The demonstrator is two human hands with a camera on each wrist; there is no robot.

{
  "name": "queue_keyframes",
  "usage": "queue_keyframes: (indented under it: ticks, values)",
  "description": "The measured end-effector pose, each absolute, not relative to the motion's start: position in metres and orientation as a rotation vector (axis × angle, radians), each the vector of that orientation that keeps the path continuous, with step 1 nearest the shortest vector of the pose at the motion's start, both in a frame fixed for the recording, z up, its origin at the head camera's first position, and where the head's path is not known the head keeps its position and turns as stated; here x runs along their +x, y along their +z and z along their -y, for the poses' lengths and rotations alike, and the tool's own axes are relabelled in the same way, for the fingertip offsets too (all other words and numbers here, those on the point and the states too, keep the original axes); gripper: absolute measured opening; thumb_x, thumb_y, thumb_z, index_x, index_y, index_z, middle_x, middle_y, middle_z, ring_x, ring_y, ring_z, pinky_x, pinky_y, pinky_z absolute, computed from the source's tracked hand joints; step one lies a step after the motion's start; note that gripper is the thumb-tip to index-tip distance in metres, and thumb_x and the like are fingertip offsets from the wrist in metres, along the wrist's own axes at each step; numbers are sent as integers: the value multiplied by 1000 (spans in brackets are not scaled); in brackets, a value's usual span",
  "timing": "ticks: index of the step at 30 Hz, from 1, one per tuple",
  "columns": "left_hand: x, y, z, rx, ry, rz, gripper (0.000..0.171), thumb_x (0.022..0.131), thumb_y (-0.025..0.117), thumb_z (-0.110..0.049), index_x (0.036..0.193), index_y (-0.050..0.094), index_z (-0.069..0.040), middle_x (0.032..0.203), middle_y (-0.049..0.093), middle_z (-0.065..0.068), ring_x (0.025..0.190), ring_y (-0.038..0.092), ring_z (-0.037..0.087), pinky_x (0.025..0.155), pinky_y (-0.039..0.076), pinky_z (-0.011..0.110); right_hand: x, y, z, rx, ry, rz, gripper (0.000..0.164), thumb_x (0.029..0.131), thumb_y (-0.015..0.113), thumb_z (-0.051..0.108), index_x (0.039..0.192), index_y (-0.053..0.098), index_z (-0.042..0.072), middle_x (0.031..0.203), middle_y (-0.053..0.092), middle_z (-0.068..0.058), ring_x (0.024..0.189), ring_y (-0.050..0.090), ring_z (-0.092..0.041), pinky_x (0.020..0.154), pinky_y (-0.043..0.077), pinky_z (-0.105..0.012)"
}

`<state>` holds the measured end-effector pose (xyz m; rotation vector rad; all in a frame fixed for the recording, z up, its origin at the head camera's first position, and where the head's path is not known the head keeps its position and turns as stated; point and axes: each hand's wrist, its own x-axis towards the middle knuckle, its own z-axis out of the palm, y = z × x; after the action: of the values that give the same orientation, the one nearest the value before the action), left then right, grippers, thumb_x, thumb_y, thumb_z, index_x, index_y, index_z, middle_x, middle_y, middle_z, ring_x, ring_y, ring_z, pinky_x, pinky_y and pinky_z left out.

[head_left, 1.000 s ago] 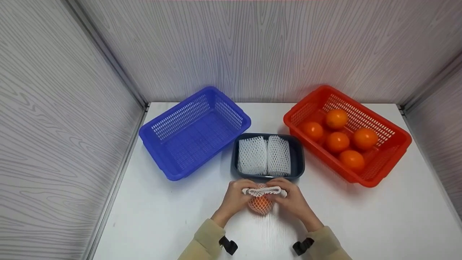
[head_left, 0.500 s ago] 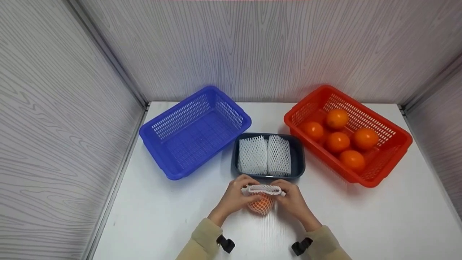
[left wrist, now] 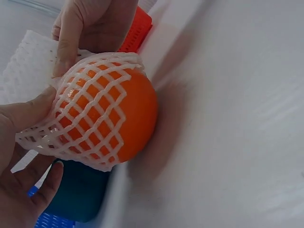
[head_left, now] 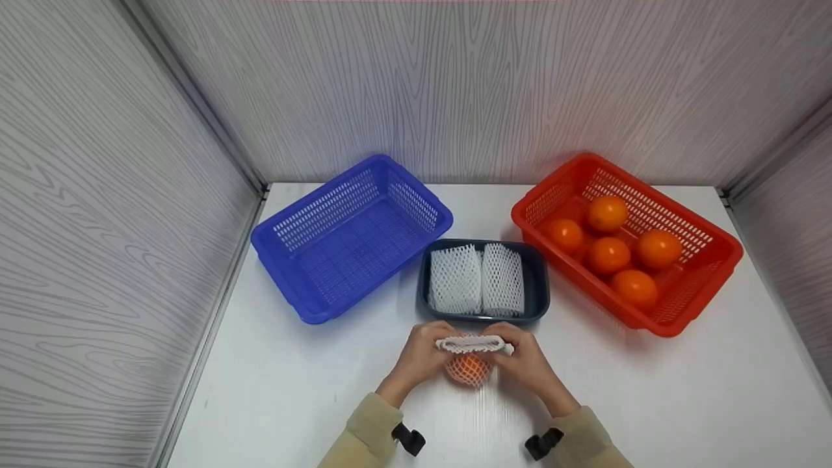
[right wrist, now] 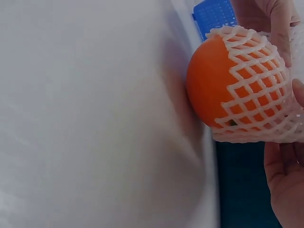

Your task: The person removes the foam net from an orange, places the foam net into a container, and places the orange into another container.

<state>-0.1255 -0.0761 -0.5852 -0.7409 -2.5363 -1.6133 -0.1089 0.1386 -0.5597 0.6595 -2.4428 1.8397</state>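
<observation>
A white foam fruit net [head_left: 471, 343] is pulled over an orange [left wrist: 140, 111] between my two hands. Its mesh covers the upper part of the fruit; the lower end shows bare in both wrist views. My left hand [head_left: 418, 356] pinches the net's folded top edge on the left, thumb against the mesh. On the opposite side my right hand [head_left: 528, 361] pinches the same edge between thumb and fingers. The orange hangs low, close over the white table [head_left: 292, 403]. Some fingertips are hidden behind the net.
Just beyond the hands, a dark tray [head_left: 535, 279] holds more white foam nets [head_left: 455, 279]. A blue basket [head_left: 351, 247] stands at the back left. At the back right, a red basket [head_left: 705, 279] contains several oranges [head_left: 608, 255]. Grey panels [head_left: 416, 91] wall the table.
Both hands stay at the net. The left hand rose slightly with its thumb across the front, then came back down. The net's top edge has shifted a little in shape.
</observation>
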Motion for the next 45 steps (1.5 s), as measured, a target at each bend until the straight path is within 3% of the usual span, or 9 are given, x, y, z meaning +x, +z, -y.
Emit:
queue_keyframes:
  ticks: [3, 7, 11, 17, 21, 28, 33, 40, 45]
  values:
    - [-125, -586, 75, -706, -1610, 2515, 22, 74, 72, 13, 89, 78, -3, 85, 70, 3, 80, 66, 14, 75, 54, 28, -109, -559, -140, 640, 1862, 2509, 26, 78, 78, -6, 103, 73, -1, 107, 66, -15, 102, 60, -22, 89, 48, -27]
    - [-124, -586, 74, -683, -1606, 2481, 26, 73, 71, 16, 88, 77, -4, 84, 71, 2, 80, 66, 13, 74, 54, 28, -108, -560, -141, 622, 1828, 2532, 20, 80, 74, -10, 98, 74, -1, 105, 67, -17, 101, 62, -29, 89, 48, -28]
    - [-125, -587, 74, -676, -1648, 2458, 27, 72, 70, 16, 88, 76, -5, 85, 70, 0, 81, 65, 12, 75, 54, 29, -107, -560, -137, 560, 1793, 2501, 25, 77, 66, -20, 93, 72, -2, 94, 68, -11, 91, 63, -18, 81, 52, -29]
    - [-126, -587, 77, -662, -1668, 2599, 23, 79, 81, -13, 101, 73, -10, 102, 64, -2, 95, 60, 14, 84, 50, 32, -106, -561, -135, 493, 1765, 2479, 25, 77, 67, -20, 95, 70, -3, 92, 69, -7, 88, 61, -10, 77, 53, -26]
    - [-126, -588, 79, -642, -1656, 2651, 23, 81, 81, -25, 97, 74, -9, 102, 65, -2, 97, 61, 15, 85, 50, 33, -106, -560, -136, 511, 1825, 2491, 25, 80, 74, -9, 102, 70, -2, 100, 68, -7, 91, 60, -9, 77, 51, -28]
    - [-125, -587, 77, -597, -1544, 2627, 8, 83, 78, -12, 89, 75, -8, 93, 70, 0, 88, 65, 15, 82, 52, 35, -105, -575, -140, 576, 1871, 2641, 63, 74, 85, 6, 130, 56, -1, 123, 60, -13, 106, 56, -18, 82, 50, -46]
    - [-124, -588, 76, -506, -1557, 2580, 12, 82, 75, -4, 94, 75, -5, 89, 73, 1, 83, 67, 13, 79, 54, 33, -106, -599, -143, 551, 1953, 2722, 85, 71, 88, 13, 143, 44, 3, 136, 53, -12, 115, 52, -25, 92, 46, -45]
    - [-124, -584, 73, -397, -1718, 2501, 20, 88, 75, -19, 102, 75, -4, 95, 74, 3, 85, 68, 12, 75, 55, 31, -104, -605, -141, 657, 1955, 2779, 104, 69, 91, 25, 152, 31, 6, 144, 47, -9, 125, 48, -24, 103, 40, -45]
    - [-125, -577, 74, -331, -1824, 2461, 31, 87, 76, -24, 108, 71, -1, 100, 73, 7, 89, 68, 15, 75, 56, 30, -104, -603, -140, 662, 1957, 2831, 105, 70, 90, 28, 153, 28, 8, 142, 48, -6, 123, 50, -24, 103, 40, -48]
